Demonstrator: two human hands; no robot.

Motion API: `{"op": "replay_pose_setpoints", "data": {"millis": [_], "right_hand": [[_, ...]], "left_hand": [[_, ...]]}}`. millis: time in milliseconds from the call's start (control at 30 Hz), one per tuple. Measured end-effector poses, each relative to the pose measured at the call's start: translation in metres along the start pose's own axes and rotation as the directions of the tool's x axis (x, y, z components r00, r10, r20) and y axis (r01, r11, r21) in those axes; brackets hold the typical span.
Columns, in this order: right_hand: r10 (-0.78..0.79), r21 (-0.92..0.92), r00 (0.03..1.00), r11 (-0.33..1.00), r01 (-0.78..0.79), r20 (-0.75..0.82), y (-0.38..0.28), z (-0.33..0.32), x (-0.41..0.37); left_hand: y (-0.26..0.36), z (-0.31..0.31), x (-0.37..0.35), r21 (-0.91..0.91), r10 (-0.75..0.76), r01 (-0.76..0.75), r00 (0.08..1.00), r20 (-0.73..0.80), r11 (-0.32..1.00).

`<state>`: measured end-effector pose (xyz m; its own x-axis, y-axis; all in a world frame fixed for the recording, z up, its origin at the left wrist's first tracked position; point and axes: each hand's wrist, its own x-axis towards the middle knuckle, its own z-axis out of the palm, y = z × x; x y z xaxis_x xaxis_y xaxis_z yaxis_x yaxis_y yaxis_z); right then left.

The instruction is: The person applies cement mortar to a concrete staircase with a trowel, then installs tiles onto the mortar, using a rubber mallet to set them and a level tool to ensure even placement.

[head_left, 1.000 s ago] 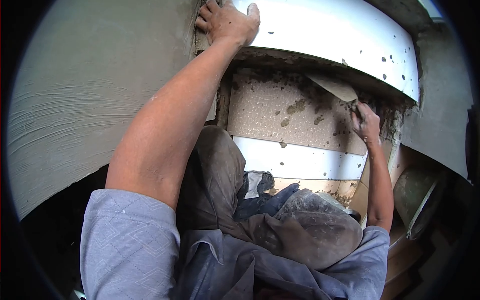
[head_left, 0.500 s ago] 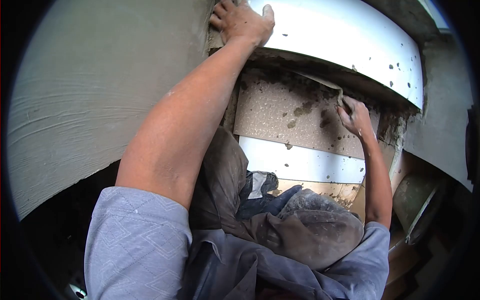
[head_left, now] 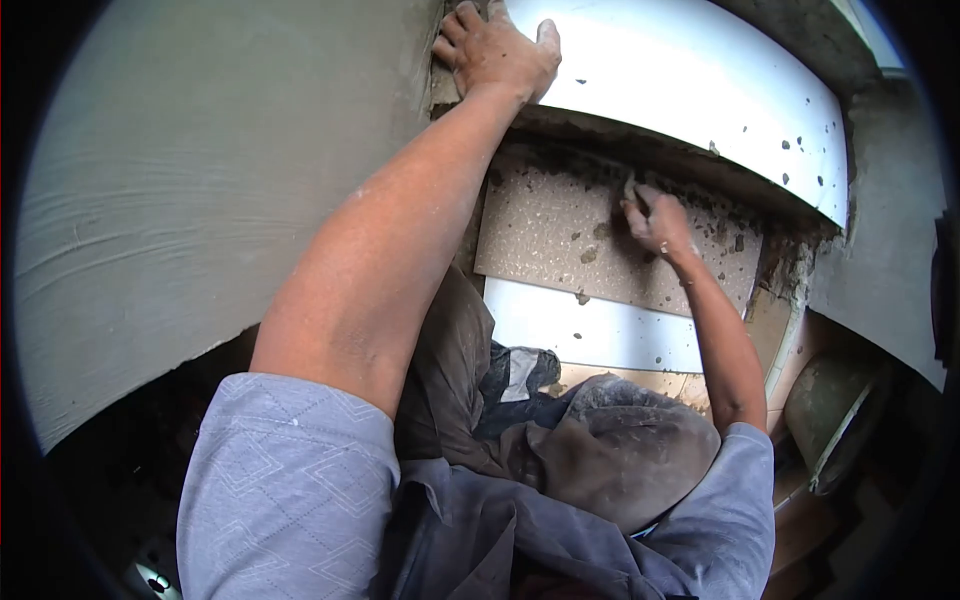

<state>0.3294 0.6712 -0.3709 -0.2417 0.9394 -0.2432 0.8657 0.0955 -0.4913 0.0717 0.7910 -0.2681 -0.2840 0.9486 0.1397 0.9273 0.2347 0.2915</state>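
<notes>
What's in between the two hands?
In the head view, the white tile edge and a dark strip of mortar lie between the left hand and the right hand.

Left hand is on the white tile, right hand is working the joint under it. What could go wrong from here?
1. The left hand alone seems to brace the white tile; easing off may let it slip on the mortar.
2. The right hand, gripping a mostly hidden trowel, could pry the tile's lower edge out of line.
3. The blobs on the tread may harden and stain.
</notes>
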Motion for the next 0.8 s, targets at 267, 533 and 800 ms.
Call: {"op": "replay_pose_setpoints", "data": {"millis": [267, 533, 800], "right_hand": [[0.028, 0.112, 0.999, 0.993, -0.025, -0.030, -0.004, -0.098, -0.036], [0.406, -0.025, 0.907, 0.911, -0.411, -0.114, -0.026, -0.219, -0.271], [0.959, -0.371, 0.275, 0.230, -0.899, -0.072, -0.110, -0.219, -0.528]], "left_hand": [[0.005, -0.003, 0.002, 0.009, 0.018, -0.018, 1.000, 0.002, 1.000], [-0.001, 0.023, 0.020, 0.101, -0.068, 0.062, 0.996, 0.055, 0.993], [0.003, 0.012, 0.017, 0.154, -0.044, 0.045, 0.999, -0.004, 0.987]]}}
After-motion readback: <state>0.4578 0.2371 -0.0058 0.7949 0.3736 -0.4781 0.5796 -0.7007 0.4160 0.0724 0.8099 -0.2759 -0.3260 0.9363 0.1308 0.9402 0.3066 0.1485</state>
